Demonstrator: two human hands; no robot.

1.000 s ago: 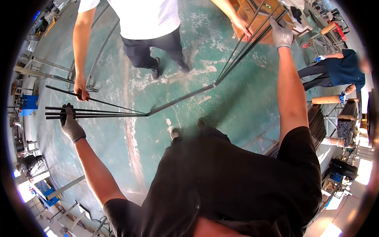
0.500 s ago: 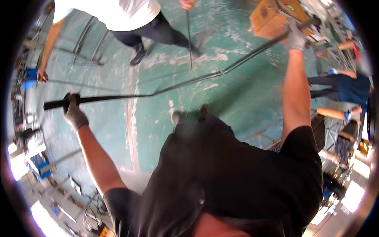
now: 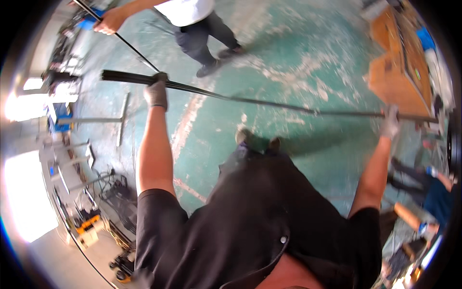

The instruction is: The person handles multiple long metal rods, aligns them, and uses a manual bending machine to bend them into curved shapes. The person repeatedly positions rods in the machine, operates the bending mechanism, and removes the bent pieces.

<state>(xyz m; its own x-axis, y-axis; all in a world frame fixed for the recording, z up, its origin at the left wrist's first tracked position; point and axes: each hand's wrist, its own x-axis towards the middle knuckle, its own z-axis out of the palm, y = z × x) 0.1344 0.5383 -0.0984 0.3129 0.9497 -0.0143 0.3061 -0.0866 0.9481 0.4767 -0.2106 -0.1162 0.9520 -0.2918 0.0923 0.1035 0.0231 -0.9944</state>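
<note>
A bundle of long, thin dark metal bars [image 3: 269, 103] spans the view in front of my body, slightly bent along its length. My gloved left hand [image 3: 156, 94] is closed around it near its left end, which sticks out past my fingers. Far to the right, my gloved right hand [image 3: 391, 125] grips the bundle close to its other end. A co-worker's bare hand [image 3: 109, 21] holds a separate thin dark rod [image 3: 131, 46], whose lower end appears to meet the bundle beside my left hand; whether they touch I cannot tell.
The co-worker's dark trousers [image 3: 197, 41] are ahead of me on the worn green floor [image 3: 288, 58]. An orange-brown wooden box [image 3: 402, 72] stands at the far right. Metal stands [image 3: 122, 120] and cluttered equipment [image 3: 89, 224] lie left. Another person in dark blue [image 3: 435, 197] is at the right edge.
My view has turned left. In the picture, my left hand has risen and my right hand has dropped, still holding the bars. The co-worker's rod now slopes down to the bundle's left part.
</note>
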